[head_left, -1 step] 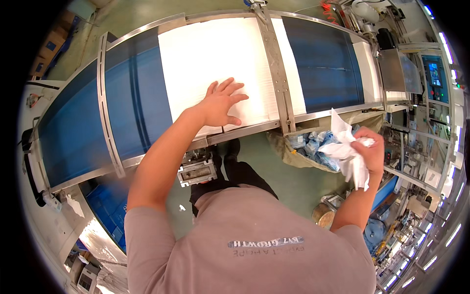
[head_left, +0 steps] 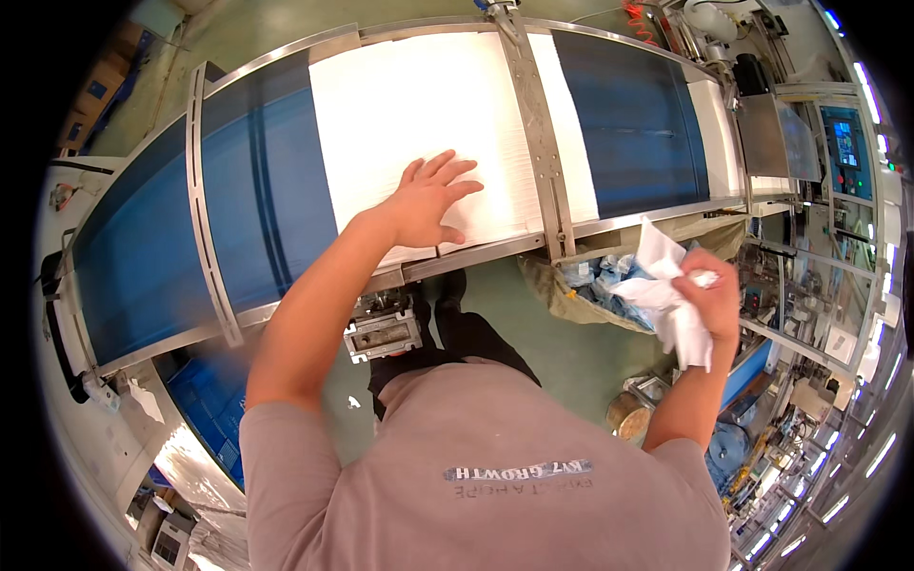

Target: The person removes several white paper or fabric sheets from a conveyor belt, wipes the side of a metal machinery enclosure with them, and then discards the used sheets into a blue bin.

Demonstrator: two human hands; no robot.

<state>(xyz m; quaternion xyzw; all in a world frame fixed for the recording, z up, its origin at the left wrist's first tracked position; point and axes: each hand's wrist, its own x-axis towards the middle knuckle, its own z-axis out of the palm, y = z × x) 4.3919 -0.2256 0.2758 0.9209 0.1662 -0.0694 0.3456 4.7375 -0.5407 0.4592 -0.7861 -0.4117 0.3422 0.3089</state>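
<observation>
On a blue conveyor belt (head_left: 628,133) lies a wide stack of white sheets (head_left: 409,114), glaring in the light. My left hand (head_left: 430,205) rests on or just over the near part of this stack, fingers spread. Off to the right, past the conveyor's near rail, my right hand (head_left: 714,290) grips crumpled white sheets (head_left: 671,285), their loose ends sticking out to the left and below. These sheets hang in front of an open sack (head_left: 562,303) holding blue and clear plastic scraps (head_left: 600,276).
A slotted metal bar (head_left: 205,190) and a wider metal crossbar (head_left: 538,143) span the conveyor. At the right stands machinery with a lit screen (head_left: 843,143). A metal fixture (head_left: 383,335) juts below the near rail. Blue crates (head_left: 205,404) stand at the lower left.
My right hand has shifted very slightly left and down, and the crumpled sheets have swung a little. The white stack has slid slightly to the right. My left hand stays nearly still.
</observation>
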